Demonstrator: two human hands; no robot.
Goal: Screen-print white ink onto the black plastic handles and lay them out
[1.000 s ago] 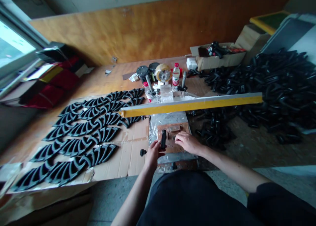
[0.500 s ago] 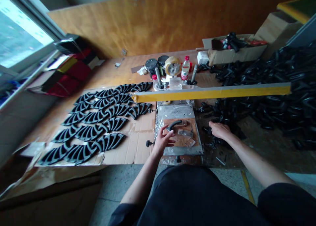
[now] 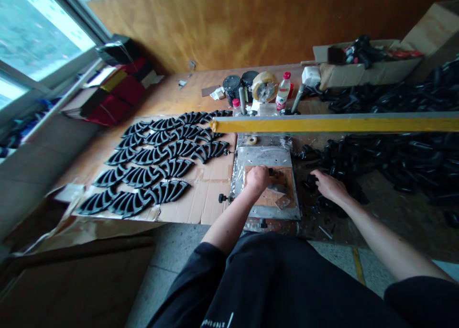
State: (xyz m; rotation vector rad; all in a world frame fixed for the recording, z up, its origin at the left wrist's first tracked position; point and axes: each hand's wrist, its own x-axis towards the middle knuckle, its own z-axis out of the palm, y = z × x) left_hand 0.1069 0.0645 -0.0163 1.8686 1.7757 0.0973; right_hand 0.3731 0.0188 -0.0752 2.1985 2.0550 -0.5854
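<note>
My left hand [image 3: 257,178] is closed on a small black curved part [image 3: 277,174] lying on the brown pad of a metal plate jig [image 3: 265,157] in front of me. My right hand [image 3: 329,184] reaches into the near edge of a heap of black plastic parts [image 3: 390,151] to the right of the jig; its fingers are curled among the pieces, and I cannot make out what they hold. A long yellow-edged bar [image 3: 333,124] hangs across above the jig.
Several black fan-shaped pieces [image 3: 158,160] lie in rows on flattened cardboard [image 3: 201,199] to the left. Behind the jig stand a tape roll [image 3: 264,87], a bottle [image 3: 283,90] and dark tins [image 3: 232,85]. A cardboard box [image 3: 362,70] sits at the back right, red and black items [image 3: 114,93] by the window.
My left hand moved onto the brown pad and closed over the black curved part. My right hand left the jig and reached right into the black heap. The view shifted left.
</note>
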